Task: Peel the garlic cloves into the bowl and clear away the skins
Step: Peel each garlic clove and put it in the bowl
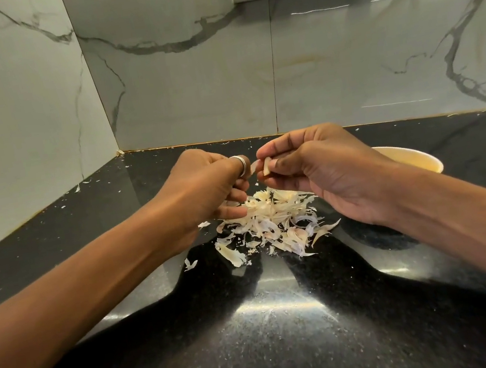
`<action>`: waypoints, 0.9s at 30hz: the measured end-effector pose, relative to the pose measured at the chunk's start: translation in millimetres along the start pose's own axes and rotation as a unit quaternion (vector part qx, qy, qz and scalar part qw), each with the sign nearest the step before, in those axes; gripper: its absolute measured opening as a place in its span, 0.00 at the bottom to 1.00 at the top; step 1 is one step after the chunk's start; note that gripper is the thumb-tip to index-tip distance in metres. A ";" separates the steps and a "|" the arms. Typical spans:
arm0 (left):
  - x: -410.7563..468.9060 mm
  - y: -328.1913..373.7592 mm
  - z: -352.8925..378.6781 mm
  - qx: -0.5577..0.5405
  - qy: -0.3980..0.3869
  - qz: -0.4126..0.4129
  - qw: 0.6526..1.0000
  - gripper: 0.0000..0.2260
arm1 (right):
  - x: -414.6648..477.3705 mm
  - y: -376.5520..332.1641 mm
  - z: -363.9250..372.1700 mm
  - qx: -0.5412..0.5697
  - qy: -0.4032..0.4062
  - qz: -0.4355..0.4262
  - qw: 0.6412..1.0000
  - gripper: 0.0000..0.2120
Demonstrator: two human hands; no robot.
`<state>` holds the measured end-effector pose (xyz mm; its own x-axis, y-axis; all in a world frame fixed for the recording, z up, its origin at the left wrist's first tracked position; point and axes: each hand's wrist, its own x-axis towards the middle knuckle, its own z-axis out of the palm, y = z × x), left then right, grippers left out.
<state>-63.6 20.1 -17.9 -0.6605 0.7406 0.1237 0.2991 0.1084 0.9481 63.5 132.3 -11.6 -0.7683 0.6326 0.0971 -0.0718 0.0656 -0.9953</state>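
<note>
Pale garlic clove (267, 168) pinched between left hand (204, 186) and right hand (324, 171)

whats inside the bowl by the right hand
Only a strip of the bowl's pale inner wall and rim shows. The right hand, pinching a garlic clove, and its wrist cover the rest, so the bottom and any peeled cloves there cannot be seen.

Garlic clove (267, 167): pale, slender, pinched upright in the right hand's (322, 168) fingertips.
Loose skin (254, 166): thin curl beside the clove, pinched by the left hand (207, 186).
Skins pile (270, 224): papery cream and purplish flakes on the black surface (257, 324).
Bowl (416, 161): cream, right of the pile, mostly hidden.
</note>
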 end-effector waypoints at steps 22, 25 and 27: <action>-1.4 -4.6 -0.2 0.124 0.004 0.165 0.978 0.03 | 3.6 -1.5 -1.7 0.029 -0.006 0.010 1.000 0.12; -1.4 -3.6 -0.2 0.128 0.015 0.177 0.976 0.02 | 3.2 -0.6 -0.4 0.026 -0.001 0.010 1.000 0.10; -1.3 -3.7 0.0 0.148 0.025 0.197 0.969 0.02 | 2.7 -0.5 -0.2 0.027 0.006 0.010 1.000 0.09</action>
<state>-63.9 18.7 -21.6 -0.4847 0.7313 0.4799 0.7139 0.0137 0.7001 61.6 134.2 -10.9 -0.7627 0.6421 0.0776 -0.0920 0.0110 -0.9957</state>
